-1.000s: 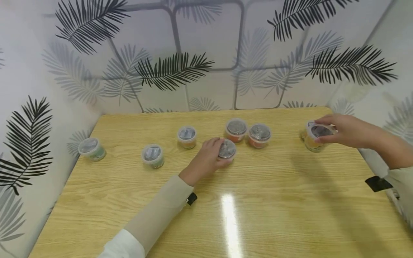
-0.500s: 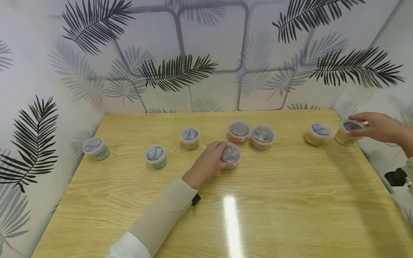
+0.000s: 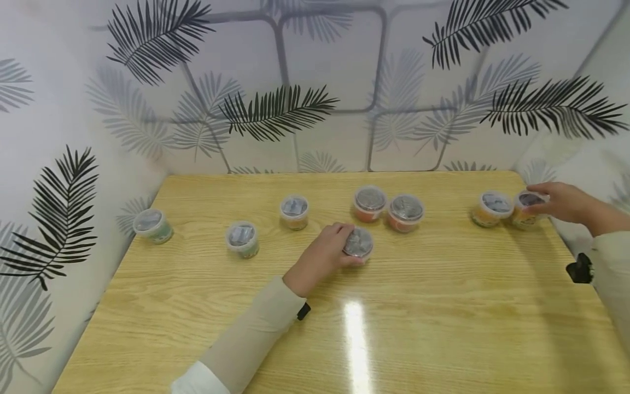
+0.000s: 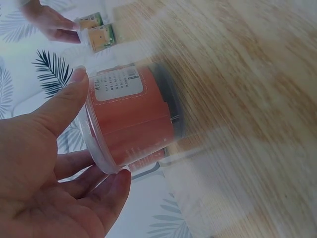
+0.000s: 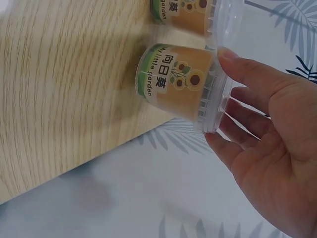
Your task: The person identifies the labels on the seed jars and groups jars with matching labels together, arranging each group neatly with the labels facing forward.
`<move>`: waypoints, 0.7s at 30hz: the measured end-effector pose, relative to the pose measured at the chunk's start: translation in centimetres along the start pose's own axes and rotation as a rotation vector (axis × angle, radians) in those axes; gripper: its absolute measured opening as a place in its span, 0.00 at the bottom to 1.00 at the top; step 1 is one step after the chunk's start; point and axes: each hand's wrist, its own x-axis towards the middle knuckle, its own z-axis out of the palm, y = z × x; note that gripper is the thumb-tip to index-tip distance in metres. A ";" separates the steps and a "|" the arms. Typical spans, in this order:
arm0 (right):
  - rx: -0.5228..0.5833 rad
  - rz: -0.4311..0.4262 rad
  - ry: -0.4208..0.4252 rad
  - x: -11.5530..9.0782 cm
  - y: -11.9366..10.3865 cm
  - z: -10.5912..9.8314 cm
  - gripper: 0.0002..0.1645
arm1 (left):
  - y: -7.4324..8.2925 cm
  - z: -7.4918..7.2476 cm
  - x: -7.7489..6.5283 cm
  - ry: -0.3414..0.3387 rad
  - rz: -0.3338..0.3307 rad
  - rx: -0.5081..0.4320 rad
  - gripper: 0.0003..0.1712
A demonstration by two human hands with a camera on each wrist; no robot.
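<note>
My left hand (image 3: 325, 253) grips the rim of a lidded plastic cup (image 3: 358, 243) at the middle of the table. The left wrist view shows the cup's red label (image 4: 133, 111) and clear lid, thumb on one side and fingers on the other. At the table's right side, my right hand (image 3: 563, 203) holds a second lidded cup (image 5: 176, 84) by its lid rim. Its orange-yellow label bears sunflowers and "My little garden". Close beside it stands a like yellow cup (image 3: 494, 208). Behind my left hand are two red-labelled cups, one farther back (image 3: 370, 204) and one to the right (image 3: 406, 212).
On the left of the wooden table (image 3: 197, 306) stand a green-labelled cup (image 3: 153, 225), another greenish cup (image 3: 243, 239) and an orange-toned cup (image 3: 294, 212). Leaf-patterned cloth (image 3: 330, 131) rises behind the table and along its sides.
My right hand has carried its yellow cup rightward, from in front of the other yellow cup to close beside it. My left hand stays on the red cup. The head view has shifted slightly.
</note>
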 end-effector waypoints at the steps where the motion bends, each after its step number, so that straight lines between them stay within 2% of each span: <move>1: 0.006 -0.007 -0.003 0.0 0.1 0.1 0.51 | 0.0 0.0 0.0 0.002 0.002 -0.002 0.45; 10: 0.032 -0.018 -0.001 0.3 0.5 1.0 0.50 | -0.1 0.5 0.0 -0.010 -0.026 0.005 0.46; 21: 0.052 -0.021 0.001 0.9 0.4 1.3 0.49 | -0.3 0.7 0.1 0.002 -0.017 0.005 0.46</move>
